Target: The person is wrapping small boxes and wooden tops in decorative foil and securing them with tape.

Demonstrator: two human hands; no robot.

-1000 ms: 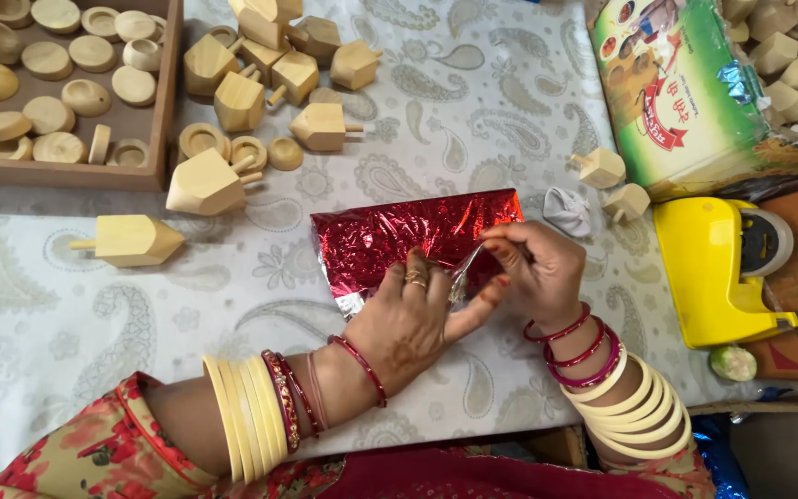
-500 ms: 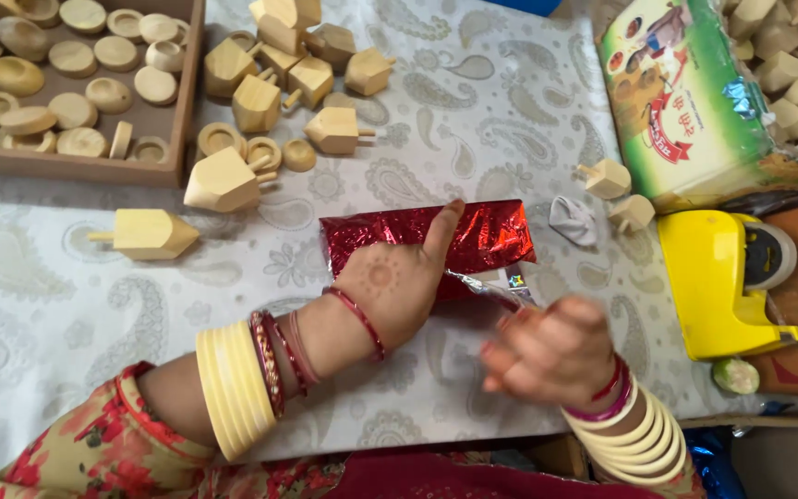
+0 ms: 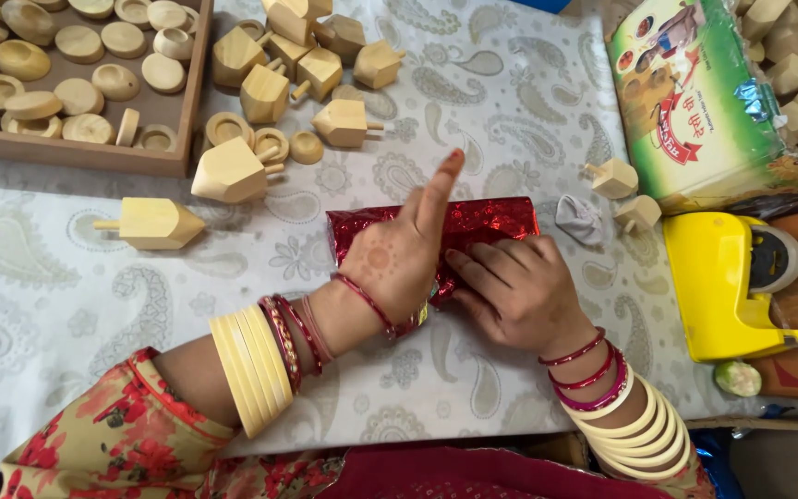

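Wrapping step: the left hand (image 3: pixel 394 263), forefinger raised, pinned the red foil parcel (image 3: pixel 491 222) while the right hand (image 3: pixel 519 291) apparently pressed its seam flat, which next called for sealing.

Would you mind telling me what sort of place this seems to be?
Probably a small craft or toy-packing workbench. Unpainted wooden spinning tops lie loose on the patterned cloth, a wooden tray holds turned wooden discs, and both hands, left hand and right hand, press on a red foil-wrapped parcel beside a yellow tape dispenser.
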